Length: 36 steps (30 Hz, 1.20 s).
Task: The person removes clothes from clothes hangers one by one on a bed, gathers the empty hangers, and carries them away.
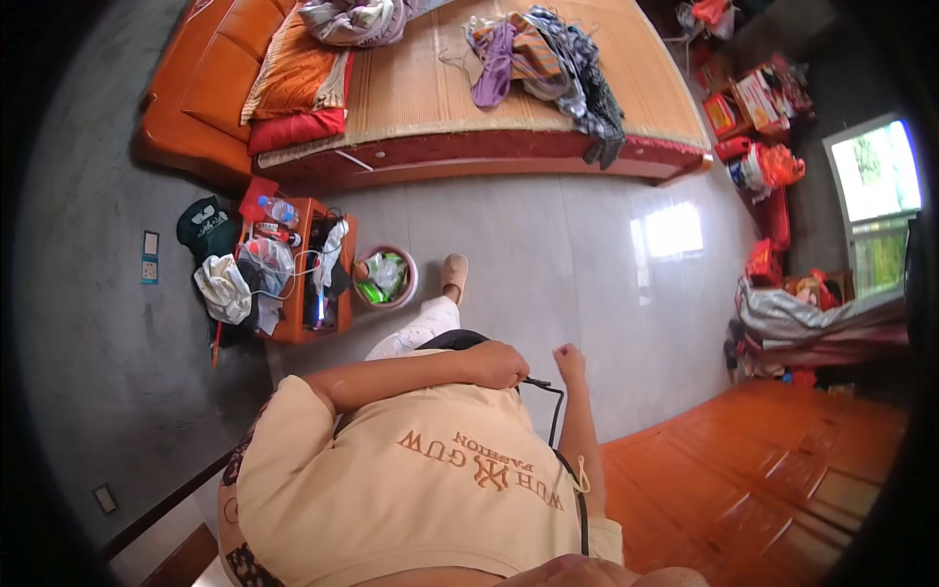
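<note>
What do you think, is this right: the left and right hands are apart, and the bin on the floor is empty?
Only "empty" is wrong: the head view shows green and clear plastic inside the bin. It does stand on the floor, and the left hand and right hand are apart.

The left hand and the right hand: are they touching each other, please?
Apart. The head view shows a strip of grey floor between the left hand and the right hand.
</note>
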{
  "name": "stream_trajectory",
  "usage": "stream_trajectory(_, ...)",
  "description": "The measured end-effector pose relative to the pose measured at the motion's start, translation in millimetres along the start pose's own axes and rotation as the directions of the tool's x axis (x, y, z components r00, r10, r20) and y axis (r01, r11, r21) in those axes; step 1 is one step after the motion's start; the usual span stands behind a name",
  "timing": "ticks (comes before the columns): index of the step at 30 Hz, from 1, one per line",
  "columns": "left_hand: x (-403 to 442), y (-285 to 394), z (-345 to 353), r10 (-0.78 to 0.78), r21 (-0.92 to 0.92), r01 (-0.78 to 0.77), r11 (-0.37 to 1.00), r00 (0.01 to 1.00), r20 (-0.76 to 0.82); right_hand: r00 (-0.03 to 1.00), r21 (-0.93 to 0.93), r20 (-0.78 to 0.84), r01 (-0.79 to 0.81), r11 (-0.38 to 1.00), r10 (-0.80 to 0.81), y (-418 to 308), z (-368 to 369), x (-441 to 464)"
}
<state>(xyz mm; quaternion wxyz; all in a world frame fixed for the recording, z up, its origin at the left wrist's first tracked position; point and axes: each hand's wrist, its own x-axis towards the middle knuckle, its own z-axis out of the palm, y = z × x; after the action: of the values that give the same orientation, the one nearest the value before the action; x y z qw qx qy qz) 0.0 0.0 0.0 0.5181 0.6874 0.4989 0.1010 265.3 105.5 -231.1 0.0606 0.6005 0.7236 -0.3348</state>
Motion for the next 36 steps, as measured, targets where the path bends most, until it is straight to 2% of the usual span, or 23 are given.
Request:
stream_trajectory(1, 5, -5, -3, 0.01, -0.005, -0.01, 1.0, 1.0, 0.0, 0.99, 0.025, -0.053, 0.129, 0.991, -0.128, 3, 16, 9)
stream_trajectory(2, 9, -7, -8, 0.023, -0.012, -0.023, 1.0, 1.0, 0.001, 0.984, 0.049, -0.036, 0.176, 0.983, -0.174, 10, 31, 16)
stream_trajectory(3, 33, -26, -69, 0.04, -0.039, -0.041, 0.998, 0.999, -0.021, 0.991, -0.01, 0.115, 0.063, 0.998, -0.062, -4, 25, 77)
stream_trajectory(4, 41, -29, -92, 0.015, -0.065, -0.016, 0.998, 1.0, -0.016, 0.978, 0.021, 0.186, 0.098, 0.995, -0.1, -19, 14, 78)
stream_trajectory(5, 47, -24, -100, -0.007, -0.135, 0.008, 0.991, 1.0, 0.006, 0.946, -0.011, 0.319, 0.067, 0.998, -0.06, -18, -4, 55)
stream_trajectory(6, 55, -37, -138, -0.011, -0.101, 0.008, 0.995, 1.0, -0.027, 0.926, 0.296, 0.323, 0.096, 0.95, -0.195, -2, 24, 95)
stream_trajectory(7, 63, -37, -152, 0.033, -0.08, -0.037, 0.996, 0.998, -0.047, 0.899, 0.324, 0.429, -0.065, 0.944, -0.086, -16, 4, 84)
stream_trajectory(10, 83, -56, -210, 0.08, -0.023, -0.082, 0.996, 0.993, -0.081, 0.849, 0.052, 0.529, -0.046, 0.998, 0.011, -34, -16, 104)
stream_trajectory(12, 93, -71, -236, 0.079, -0.026, -0.081, 0.996, 0.993, -0.083, 0.834, -0.029, 0.551, -0.036, 0.999, 0.046, -48, -26, 131)
stream_trajectory(14, 92, -91, -264, 0.001, -0.04, -0.006, 0.999, 0.993, -0.119, 0.821, -0.086, 0.567, -0.023, 0.996, 0.068, -70, -37, 165)
stream_trajectory(15, 93, -100, -277, -0.011, -0.059, 0.004, 0.998, 0.993, -0.12, 0.815, -0.114, 0.575, -0.01, 0.993, 0.074, -80, -41, 186)
stream_trajectory(18, 98, -128, -317, -0.094, -0.278, 0.03, 0.96, 0.971, -0.219, 0.794, -0.196, 0.604, 0.06, 0.979, 0.072, -119, -55, 247)
stream_trajectory(22, 100, -150, -372, -0.2, -0.321, 0.095, 0.942, 0.929, -0.311, 0.782, -0.281, 0.622, 0.264, 0.923, -0.034, -181, -74, 347)
stream_trajectory(23, 101, -158, -386, -0.238, -0.321, 0.12, 0.94, 0.901, -0.363, 0.776, -0.113, 0.541, 0.449, 0.886, -0.324, -167, -67, 386)
stream_trajectory(24, 106, -165, -397, -0.268, -0.32, 0.136, 0.937, 0.87, -0.414, 0.786, -0.21, 0.558, 0.444, 0.871, -0.266, -160, -65, 432)
stream_trajectory(25, 111, -184, -403, -0.273, -0.35, 0.087, 0.933, 0.803, -0.529, 0.773, -0.202, 0.584, 0.432, 0.879, -0.246, -174, -58, 476)
stream_trajectory(27, 106, -185, -442, -0.459, -0.538, 0.162, 0.827, 0.746, -0.482, 0.818, -0.301, 0.555, 0.366, 0.88, -0.15, -226, -72, 533)
stream_trajectory(28, 109, -195, -454, -0.47, -0.498, 0.191, 0.846, 0.708, -0.527, 0.827, -0.303, 0.49, 0.458, 0.836, -0.275, -266, -83, 553)
stream_trajectory(29, 118, -206, -455, -0.477, -0.464, 0.221, 0.858, 0.677, -0.561, 0.777, -0.321, 0.518, 0.563, 0.762, -0.357, -293, -94, 576)
stream_trajectory(30, 129, -214, -455, -0.463, -0.476, 0.168, 0.863, 0.638, -0.615, 0.806, -0.3, 0.488, 0.515, 0.803, -0.335, -310, -93, 603)
stream_trajectory(32, 135, -219, -480, -0.521, -0.523, 0.196, 0.83, 0.61, -0.597, 0.782, -0.252, 0.42, 0.588, 0.769, -0.46, -378, -89, 656)
stream_trajectory(34, 148, -221, -493, -0.56, -0.561, 0.194, 0.804, 0.565, -0.607, 0.677, -0.245, 0.429, 0.725, 0.644, -0.598, -448, -99, 688)
stream_trajectory(36, 155, -220, -501, -0.607, -0.611, 0.197, 0.767, 0.534, -0.589, 0.608, -0.14, 0.459, 0.769, 0.623, -0.648, -523, -108, 705)
